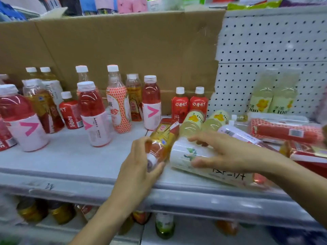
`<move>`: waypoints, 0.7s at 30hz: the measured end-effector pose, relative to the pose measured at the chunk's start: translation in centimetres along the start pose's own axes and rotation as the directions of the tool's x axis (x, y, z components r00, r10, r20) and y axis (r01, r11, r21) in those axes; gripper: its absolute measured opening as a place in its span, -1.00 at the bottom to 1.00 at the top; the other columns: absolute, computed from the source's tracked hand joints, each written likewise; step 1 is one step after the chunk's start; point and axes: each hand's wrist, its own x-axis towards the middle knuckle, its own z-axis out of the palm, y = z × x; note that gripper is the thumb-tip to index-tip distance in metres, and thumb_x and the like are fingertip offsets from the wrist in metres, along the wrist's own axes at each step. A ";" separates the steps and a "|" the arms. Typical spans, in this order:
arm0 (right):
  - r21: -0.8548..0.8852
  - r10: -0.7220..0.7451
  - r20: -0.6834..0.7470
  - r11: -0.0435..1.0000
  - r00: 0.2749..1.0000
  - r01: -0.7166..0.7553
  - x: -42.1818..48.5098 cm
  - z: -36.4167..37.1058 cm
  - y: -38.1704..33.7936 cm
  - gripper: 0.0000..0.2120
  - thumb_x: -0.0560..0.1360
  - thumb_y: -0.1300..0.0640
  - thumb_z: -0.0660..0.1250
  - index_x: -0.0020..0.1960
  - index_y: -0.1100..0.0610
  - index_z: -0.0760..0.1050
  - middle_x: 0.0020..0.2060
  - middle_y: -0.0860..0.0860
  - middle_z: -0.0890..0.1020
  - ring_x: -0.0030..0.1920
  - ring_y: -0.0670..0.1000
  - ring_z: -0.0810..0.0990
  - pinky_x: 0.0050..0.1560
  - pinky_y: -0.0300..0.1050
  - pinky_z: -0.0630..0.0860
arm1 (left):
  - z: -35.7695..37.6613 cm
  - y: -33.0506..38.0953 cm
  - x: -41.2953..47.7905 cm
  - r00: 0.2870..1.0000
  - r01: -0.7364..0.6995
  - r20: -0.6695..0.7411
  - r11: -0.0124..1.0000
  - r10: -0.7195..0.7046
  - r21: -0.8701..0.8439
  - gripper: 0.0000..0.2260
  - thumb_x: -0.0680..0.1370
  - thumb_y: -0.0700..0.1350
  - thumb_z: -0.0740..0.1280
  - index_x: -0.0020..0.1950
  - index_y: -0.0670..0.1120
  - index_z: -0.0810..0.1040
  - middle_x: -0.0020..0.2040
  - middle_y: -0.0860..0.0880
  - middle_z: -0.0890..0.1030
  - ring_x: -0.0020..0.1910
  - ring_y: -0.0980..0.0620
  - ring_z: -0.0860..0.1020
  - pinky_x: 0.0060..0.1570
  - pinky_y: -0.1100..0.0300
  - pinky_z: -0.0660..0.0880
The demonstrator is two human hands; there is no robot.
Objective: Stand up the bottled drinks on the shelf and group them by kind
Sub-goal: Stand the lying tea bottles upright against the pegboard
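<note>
Here, centre frame on the shelf [70, 156], the left hand [139, 167] closes its grip round the cap end of a lying amber tea bottle [162, 137]. The right hand [226, 154], fingers spread, rests on the lying white-labelled bottle [182, 154] beside it.

Both hands are bare. The left hand [139, 167] leads into a bare left forearm [106, 211] running off at 6 o'clock, the right hand [228, 152] into a bare right forearm [293, 177] running off at 4 o'clock. Fingers slim.
</note>
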 end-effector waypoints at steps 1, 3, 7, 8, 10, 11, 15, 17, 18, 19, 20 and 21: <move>-0.042 0.041 0.031 0.998 0.999 -0.040 -1.0 -0.1 0.2 -0.31 0.44 -0.31 0.35 0.47 -0.22 0.18 0.33 -0.25 0.34 0.23 -0.19 0.37 0.21 -0.26 0.33 | -0.1 0.0 0.0 0.999 0.033 -0.026 0.999 -0.034 -0.029 -0.51 0.49 0.02 0.46 0.26 0.19 0.22 0.14 0.16 0.42 -0.19 0.34 0.45 -0.19 0.47 0.37; -0.120 0.114 0.098 0.988 0.989 -0.102 -2.5 -0.3 0.5 -0.25 0.42 -0.28 0.39 0.47 -0.22 0.09 0.30 -0.23 0.36 0.14 -0.15 0.45 0.16 -0.19 0.41 | -0.6 0.0 0.3 0.995 0.064 -0.075 0.993 -0.072 -0.099 -0.55 0.51 0.02 0.45 0.21 0.19 0.22 0.12 0.10 0.47 -0.11 0.17 0.52 -0.12 0.25 0.48; -0.203 0.166 0.106 0.969 0.980 -0.142 -3.1 -0.4 0.8 -0.35 0.38 -0.15 0.42 0.32 -0.16 0.12 0.07 -0.11 0.56 -0.08 -0.12 0.56 -0.02 -0.05 0.58 | -2.6 0.4 2.9 0.980 0.027 -0.190 0.990 -0.053 -0.137 -0.65 0.56 -0.06 0.40 0.20 0.11 0.27 0.14 -0.01 0.52 -0.09 0.05 0.55 -0.14 0.30 0.48; -0.203 0.171 0.093 0.968 0.981 -0.150 -3.1 -0.4 0.7 -0.40 0.36 -0.13 0.43 0.25 -0.15 0.16 0.01 -0.09 0.57 -0.11 -0.11 0.56 -0.05 -0.03 0.58 | -3.3 0.4 3.7 0.980 0.017 -0.195 0.990 -0.044 -0.139 -0.68 0.58 -0.06 0.38 0.21 0.10 0.29 0.12 0.00 0.52 -0.10 0.09 0.55 -0.17 0.39 0.45; -0.193 0.179 0.077 0.968 0.981 -0.162 -2.8 -0.3 0.5 -0.46 0.33 -0.13 0.45 0.15 -0.13 0.19 -0.04 -0.07 0.56 -0.13 -0.09 0.57 -0.08 -0.03 0.59 | -5.1 0.3 5.1 0.981 0.002 -0.194 0.989 -0.031 -0.151 -0.73 0.59 -0.03 0.35 0.21 0.09 0.32 0.09 0.01 0.54 -0.06 0.03 0.58 -0.06 0.27 0.51; -0.182 0.180 0.074 0.969 0.981 -0.164 -2.7 -0.2 0.3 -0.46 0.33 -0.13 0.45 0.14 -0.13 0.20 -0.04 -0.07 0.56 -0.13 -0.08 0.58 -0.08 -0.04 0.60 | -6.1 0.2 5.7 0.982 0.001 -0.187 0.989 -0.029 -0.148 -0.74 0.59 -0.02 0.35 0.21 0.10 0.34 0.09 0.00 0.55 -0.03 -0.02 0.58 0.00 0.12 0.53; -0.217 0.161 0.065 0.966 0.985 -0.143 -1.9 -0.3 -0.7 -0.43 0.33 -0.16 0.46 0.19 -0.19 0.21 -0.01 -0.12 0.56 -0.11 -0.11 0.57 -0.05 -0.07 0.59 | -10.2 0.6 7.0 0.987 0.008 -0.163 1.000 -0.006 0.011 -0.70 0.60 0.04 0.32 0.30 0.05 0.40 0.15 0.01 0.55 0.04 -0.07 0.57 0.09 -0.07 0.54; -0.278 0.123 0.045 0.955 0.991 -0.105 -1.2 -0.6 -1.3 -0.39 0.32 -0.19 0.45 0.26 -0.21 0.22 0.00 -0.19 0.53 -0.06 -0.12 0.54 -0.01 -0.10 0.53 | -12.3 0.8 7.4 0.989 0.022 -0.149 0.994 -0.006 0.103 -0.66 0.60 0.07 0.29 0.35 0.05 0.41 0.17 -0.01 0.54 -0.03 -0.01 0.56 0.07 -0.06 0.56; -0.311 0.106 0.037 0.946 0.994 -0.089 -0.8 -0.9 -1.7 -0.35 0.32 -0.20 0.45 0.31 -0.20 0.24 0.01 -0.20 0.53 -0.04 -0.11 0.53 0.01 -0.11 0.52 | -13.4 0.9 7.5 0.989 0.018 -0.150 0.987 0.007 0.162 -0.66 0.60 0.08 0.28 0.36 0.05 0.42 0.19 -0.04 0.55 -0.04 0.00 0.55 0.07 -0.07 0.56; -0.346 0.086 0.034 0.936 0.996 -0.069 -0.3 -1.1 -2.2 -0.33 0.31 -0.22 0.45 0.33 -0.20 0.25 0.02 -0.20 0.55 -0.03 -0.11 0.54 0.03 -0.10 0.53 | -14.4 0.9 7.7 0.988 0.010 -0.151 0.975 0.024 0.224 -0.67 0.61 0.08 0.27 0.36 0.06 0.44 0.23 -0.07 0.55 -0.02 -0.01 0.53 0.08 -0.07 0.55; -0.386 0.063 0.035 0.921 0.997 -0.044 0.3 -1.4 -2.6 -0.33 0.29 -0.23 0.45 0.33 -0.20 0.28 0.01 -0.20 0.57 -0.03 -0.11 0.55 0.03 -0.08 0.55 | -15.2 0.9 8.0 0.989 0.007 -0.145 0.962 0.034 0.274 -0.69 0.62 0.07 0.26 0.36 0.06 0.46 0.26 -0.09 0.55 0.01 -0.01 0.51 0.07 -0.05 0.54; -0.432 0.031 0.037 0.902 0.999 -0.012 0.8 -1.7 -3.3 -0.36 0.28 -0.24 0.45 0.29 -0.19 0.31 -0.04 -0.21 0.58 -0.06 -0.12 0.55 -0.02 -0.06 0.58 | -15.8 0.7 8.4 0.992 0.009 -0.125 0.952 0.031 0.305 -0.70 0.63 0.07 0.25 0.36 0.06 0.47 0.28 -0.11 0.55 0.03 -0.02 0.49 0.01 0.00 0.53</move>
